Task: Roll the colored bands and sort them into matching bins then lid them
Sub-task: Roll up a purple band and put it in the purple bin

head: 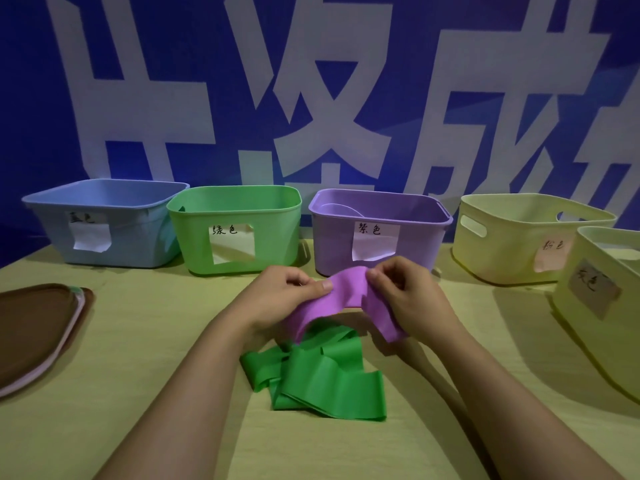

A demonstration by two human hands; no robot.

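My left hand (289, 292) and right hand (398, 289) both pinch the purple band (346, 296), held just in front of the purple bin (377, 233); I reckon a loose pinch would let the roll spring open

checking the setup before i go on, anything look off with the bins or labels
The paper label on the blue bin curls loose at its bottom edge. Otherwise nothing stands out.
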